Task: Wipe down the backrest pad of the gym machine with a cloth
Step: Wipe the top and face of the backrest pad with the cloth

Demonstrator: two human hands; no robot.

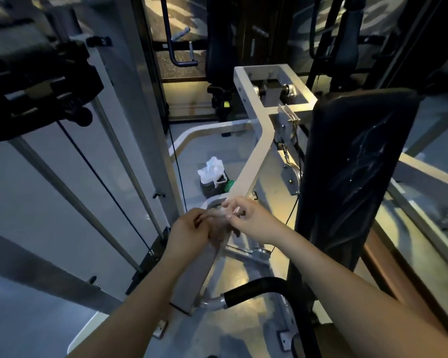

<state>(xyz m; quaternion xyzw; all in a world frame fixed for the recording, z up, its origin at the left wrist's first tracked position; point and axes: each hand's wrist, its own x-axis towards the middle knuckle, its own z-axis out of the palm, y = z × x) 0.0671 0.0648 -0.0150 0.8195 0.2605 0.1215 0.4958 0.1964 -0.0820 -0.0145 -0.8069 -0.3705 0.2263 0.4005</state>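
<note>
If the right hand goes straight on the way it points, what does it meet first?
The right hand would probably meet the left hand, across the pale cloth both pinch; depth unclear.

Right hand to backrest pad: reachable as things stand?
Likely yes. The backrest pad stands just right of the right hand, with open space between them. The left hand also pinches the cloth and may have to let go first.

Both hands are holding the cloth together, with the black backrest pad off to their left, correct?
No. The left hand and right hand do hold the cloth between them, but the head view shows the backrest pad to their right, not left.
</note>
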